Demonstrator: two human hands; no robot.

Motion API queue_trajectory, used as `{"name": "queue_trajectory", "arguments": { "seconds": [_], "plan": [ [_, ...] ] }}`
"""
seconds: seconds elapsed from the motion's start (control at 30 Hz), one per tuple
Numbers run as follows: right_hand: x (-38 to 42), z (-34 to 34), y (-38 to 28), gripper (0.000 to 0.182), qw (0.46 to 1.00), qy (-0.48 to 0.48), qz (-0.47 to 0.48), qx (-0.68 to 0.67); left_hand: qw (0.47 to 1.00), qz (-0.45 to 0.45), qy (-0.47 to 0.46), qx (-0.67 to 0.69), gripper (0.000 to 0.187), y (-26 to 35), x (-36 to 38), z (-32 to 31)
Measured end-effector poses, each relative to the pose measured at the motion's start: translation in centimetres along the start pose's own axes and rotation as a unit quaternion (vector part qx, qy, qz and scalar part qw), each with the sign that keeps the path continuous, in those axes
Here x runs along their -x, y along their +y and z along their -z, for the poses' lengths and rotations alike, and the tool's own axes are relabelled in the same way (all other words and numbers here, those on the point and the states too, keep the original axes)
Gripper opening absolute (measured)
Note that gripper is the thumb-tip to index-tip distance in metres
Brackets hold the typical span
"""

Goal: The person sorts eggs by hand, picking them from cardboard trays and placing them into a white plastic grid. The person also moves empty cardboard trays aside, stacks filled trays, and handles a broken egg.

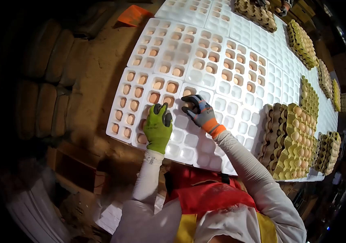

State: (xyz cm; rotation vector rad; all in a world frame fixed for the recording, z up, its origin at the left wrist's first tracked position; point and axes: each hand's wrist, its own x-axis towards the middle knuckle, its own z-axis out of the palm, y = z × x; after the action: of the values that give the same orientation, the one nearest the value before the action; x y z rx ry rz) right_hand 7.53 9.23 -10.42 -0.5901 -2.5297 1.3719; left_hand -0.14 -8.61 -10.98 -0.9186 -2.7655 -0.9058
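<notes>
My left hand, in a green glove with dark fingertips, rests low over a white foam tray. Its fingers are bent together, and whatever they hold, if anything, is hidden. Just beyond its fingertips, a brown egg sits in a cell. To the right, my right hand wears a grey and orange glove. Its thumb and forefinger are curved around an egg at a tray cell, partly covered by the fingers. Another egg lies in the cell above. Below both hands, the tray cells hold no eggs.
Trays with eggs extend across the table. Stacked egg cartons loaded with eggs stand at right, with more cartons farther back. Another person's gloved hand shows at the top. An orange object lies beyond the table's left edge.
</notes>
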Motion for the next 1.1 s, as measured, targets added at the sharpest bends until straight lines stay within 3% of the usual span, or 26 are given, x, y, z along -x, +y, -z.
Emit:
{"name": "queue_trajectory", "arguments": {
  "seconds": [0.13,0.17,0.23,0.3,0.33,0.37,0.43,0.47,0.53,0.57,0.6,0.63,0.67,0.7,0.77,0.8,0.9,1.1],
  "plan": [
    [1.3,-0.2,-0.1,0.024,0.98,0.132,-0.077,-0.125,0.994,0.026,0.014,0.101,0.026,-1.1,0.4,0.4],
    [1.7,0.5,-0.4,0.023,0.982,0.179,0.016,-0.057,0.988,0.037,0.02,0.149,0.024,-2.1,0.6,-0.3],
    [2.0,0.2,0.4,0.025,0.985,0.164,0.034,-0.041,0.978,0.008,0.055,0.202,0.027,-3.3,0.7,-0.5],
    [1.4,0.0,2.2,0.027,0.973,0.119,0.15,0.127,0.946,0.079,0.074,0.306,0.033,-3.5,1.0,-0.4],
    [1.5,-0.2,2.5,0.029,0.977,0.122,0.144,0.099,0.924,0.116,0.085,0.354,0.036,-3.5,1.2,0.0],
    [1.8,-0.7,2.6,0.028,0.985,0.154,0.07,-0.012,0.898,0.154,0.099,0.4,0.039,-3.4,1.5,0.4],
    [0.9,0.2,2.2,0.026,0.984,0.161,0.046,-0.065,0.833,0.231,0.119,0.488,0.045,-3.0,2.9,1.0],
    [0.0,1.1,2.1,0.02,0.988,0.144,0.047,-0.018,0.837,0.206,0.124,0.491,0.042,-3.5,3.5,0.6],
    [-2.2,3.1,0.7,0.02,0.969,0.044,0.053,0.239,0.891,0.156,0.119,0.409,0.04,-3.0,3.9,0.5],
    [-3.6,3.8,-0.6,0.02,0.938,-0.025,0.036,0.345,0.914,0.131,0.117,0.366,0.039,-2.5,4.3,0.4],
    [-5.2,3.5,-0.2,0.019,0.908,-0.064,0.094,0.402,0.938,0.118,0.078,0.316,0.039,-1.4,4.1,1.1],
    [-6.8,3.2,0.4,0.019,0.871,-0.102,0.152,0.457,0.986,0.033,0.071,0.15,0.045,-1.6,4.1,0.9],
    [-8.3,2.2,0.8,0.015,0.81,-0.162,0.16,0.54,0.994,0.017,0.047,0.097,0.046,-1.0,3.6,1.4],
    [-9.3,1.6,0.5,0.014,0.802,-0.192,0.156,0.544,0.999,0.003,0.023,0.042,0.047,-0.4,3.1,1.9],
    [-10.5,0.6,-0.2,0.015,0.784,-0.25,0.147,0.549,0.996,0.04,0.028,0.074,0.045,-0.5,3.4,1.2],
    [-10.8,1.3,-1.6,0.015,0.746,-0.299,0.177,0.568,0.993,0.049,0.045,0.099,0.044,-0.7,3.5,1.4],
    [-10.8,-0.2,-0.4,0.017,0.738,-0.255,0.192,0.594,0.983,0.046,0.104,0.148,0.041,-1.9,4.3,2.2],
    [-11.2,1.4,0.3,0.018,0.804,-0.289,0.141,0.5,0.993,0.024,0.086,0.073,0.032,-2.9,5.5,2.8]
  ]
}}
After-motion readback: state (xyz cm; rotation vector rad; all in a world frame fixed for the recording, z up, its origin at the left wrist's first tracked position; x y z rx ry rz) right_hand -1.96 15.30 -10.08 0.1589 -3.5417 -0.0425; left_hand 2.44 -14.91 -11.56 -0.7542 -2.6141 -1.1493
